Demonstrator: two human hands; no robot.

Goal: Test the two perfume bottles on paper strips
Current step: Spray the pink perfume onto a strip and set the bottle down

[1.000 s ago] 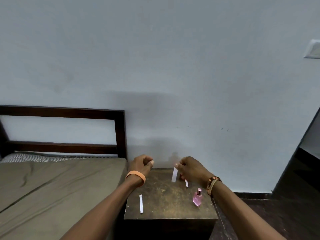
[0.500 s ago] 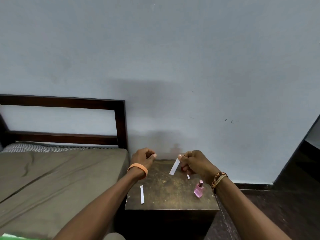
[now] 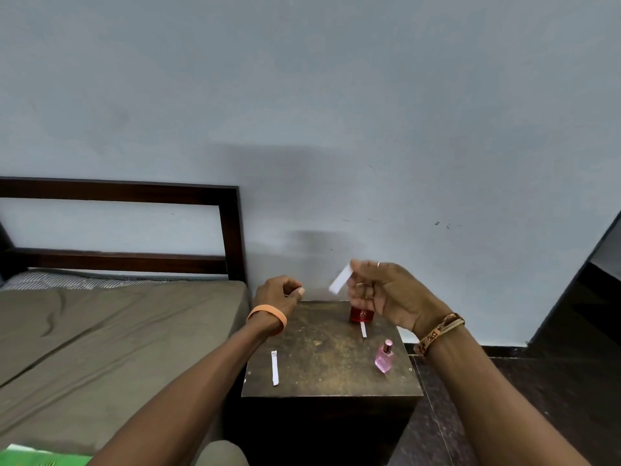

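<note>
Head view: right hand (image 3: 386,294), right of frame centre, raised above the back of the small wooden table (image 3: 322,358), pinching a white paper strip (image 3: 340,280) between thumb and fingertips. Strip blurred, long axis slanted from upper right at the fingers down to lower left, free end pointing toward the left hand (image 3: 280,292). Left hand just left of centre, curled into a loose fist with thumb against the forefinger, hovering at the table's back left edge, well apart from the right; cannot tell whether anything sits inside it. Orange wristband (image 3: 267,316) on the left wrist, patterned bracelet (image 3: 438,332) on the right.

Red perfume bottle (image 3: 361,314) upright at the table's back, top hidden behind the right hand. Second strip (image 3: 363,329) flat just in front of it, long axis running front to back. Pink perfume bottle (image 3: 384,357) upright near the front right corner. Third strip (image 3: 275,368) flat near the left edge, also front to back. Bed (image 3: 100,331) with dark headboard (image 3: 232,230) filling the left of frame, touching the table's left side; grey wall (image 3: 336,112) behind.
</note>
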